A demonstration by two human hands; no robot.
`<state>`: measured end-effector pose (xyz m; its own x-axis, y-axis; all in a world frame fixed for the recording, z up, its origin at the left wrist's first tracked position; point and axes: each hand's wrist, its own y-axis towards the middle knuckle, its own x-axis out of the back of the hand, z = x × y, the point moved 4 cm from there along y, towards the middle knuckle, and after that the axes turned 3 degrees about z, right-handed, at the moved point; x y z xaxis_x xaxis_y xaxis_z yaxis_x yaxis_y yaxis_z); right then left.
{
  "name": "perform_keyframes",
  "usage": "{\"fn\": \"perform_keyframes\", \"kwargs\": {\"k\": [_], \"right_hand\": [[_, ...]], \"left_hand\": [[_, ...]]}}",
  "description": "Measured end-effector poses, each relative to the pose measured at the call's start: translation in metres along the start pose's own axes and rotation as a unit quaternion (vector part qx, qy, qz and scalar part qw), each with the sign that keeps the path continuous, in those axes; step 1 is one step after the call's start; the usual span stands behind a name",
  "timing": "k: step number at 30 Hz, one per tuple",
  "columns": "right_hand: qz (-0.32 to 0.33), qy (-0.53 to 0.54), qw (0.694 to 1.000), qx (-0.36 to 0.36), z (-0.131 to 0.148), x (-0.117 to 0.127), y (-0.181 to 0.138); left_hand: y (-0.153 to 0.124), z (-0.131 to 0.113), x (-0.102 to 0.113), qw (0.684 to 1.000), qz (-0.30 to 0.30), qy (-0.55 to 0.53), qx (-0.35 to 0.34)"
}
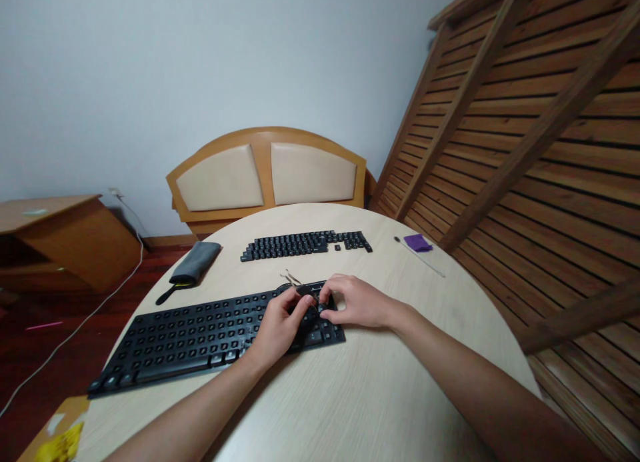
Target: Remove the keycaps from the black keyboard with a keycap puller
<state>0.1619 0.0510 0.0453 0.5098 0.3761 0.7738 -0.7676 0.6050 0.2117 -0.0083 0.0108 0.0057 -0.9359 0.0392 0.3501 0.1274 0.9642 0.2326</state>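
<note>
A black keyboard (190, 339) lies on the table in front of me, most of its left and middle part stripped of keycaps. My left hand (283, 322) is over its right half, closed on a keycap puller (299, 287) with a dark handle and thin wire prongs pointing away from me. At the keyboard's right end, my right hand (353, 302) is curled with thumb and forefinger nearly together at the keys. What sits between those fingertips is too small to make out. Removed keycaps (287, 246) stand in rows farther back, with a single loose keycap (337, 247) beside them.
A grey pouch (195, 263) with a black-handled item lies at the table's left. On the right are a purple cloth (418, 243) and a thin rod (423, 259). Beyond the round table (400, 395) stand a wooden headboard (267, 175) and a slatted wooden panel (525, 162).
</note>
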Motion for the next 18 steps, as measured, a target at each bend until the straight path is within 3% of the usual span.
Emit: {"fn": "perform_keyframes", "kwargs": {"k": [7,18], "right_hand": [[-0.073,0.005,0.997,0.039,0.0000,0.0024,-0.0007],[-0.070,-0.101,0.979,0.161,0.0016,-0.0021,-0.0011]], "left_hand": [[0.0020,0.0002,-0.0007,0.997,-0.030,-0.070,-0.001],[0.0020,-0.0021,0.0006,0.997,-0.046,-0.061,0.001]]}}
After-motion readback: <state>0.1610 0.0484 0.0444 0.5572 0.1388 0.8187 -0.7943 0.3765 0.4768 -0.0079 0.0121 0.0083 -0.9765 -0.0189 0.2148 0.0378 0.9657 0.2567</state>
